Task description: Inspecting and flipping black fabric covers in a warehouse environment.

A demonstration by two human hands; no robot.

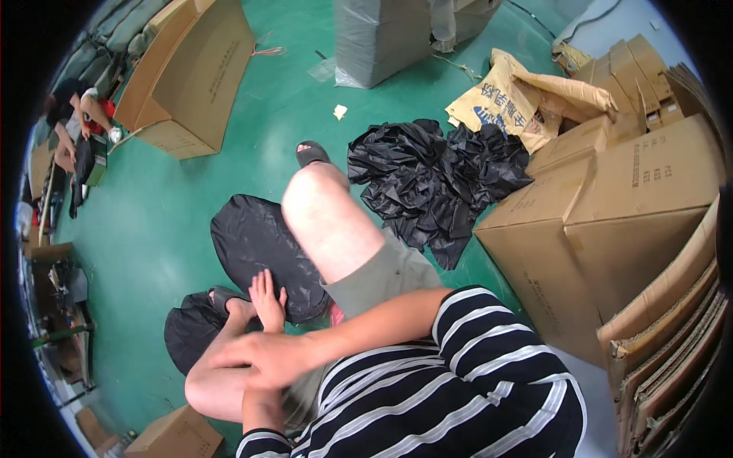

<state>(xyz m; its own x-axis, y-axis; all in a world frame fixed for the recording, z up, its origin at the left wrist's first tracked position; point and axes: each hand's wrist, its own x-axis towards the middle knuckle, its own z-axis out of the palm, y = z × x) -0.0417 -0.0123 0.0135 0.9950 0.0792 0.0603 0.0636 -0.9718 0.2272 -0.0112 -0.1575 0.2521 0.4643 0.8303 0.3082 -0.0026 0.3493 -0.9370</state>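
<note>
My left hand [268, 301] lies with fingers spread on a smooth, rounded black plastic-covered bundle [263, 240] on the floor between my legs. Across my left forearm rests my right hand [263, 359], its fingers loosely bent and reaching over toward my left knee; no object shows in it. A second black plastic-covered bundle [187, 332] sits beside my left foot, partly hidden by the leg. Beyond my right knee spreads a crumpled heap of black plastic bags [435, 179].
Large cardboard boxes [611, 206] and flattened cardboard sheets [672, 366] stand on the right, near a torn yellow sack [504, 95]. An open carton [191, 84] and a grey wrapped block [382, 38] are farther off. Another person [80, 126] sits at far left.
</note>
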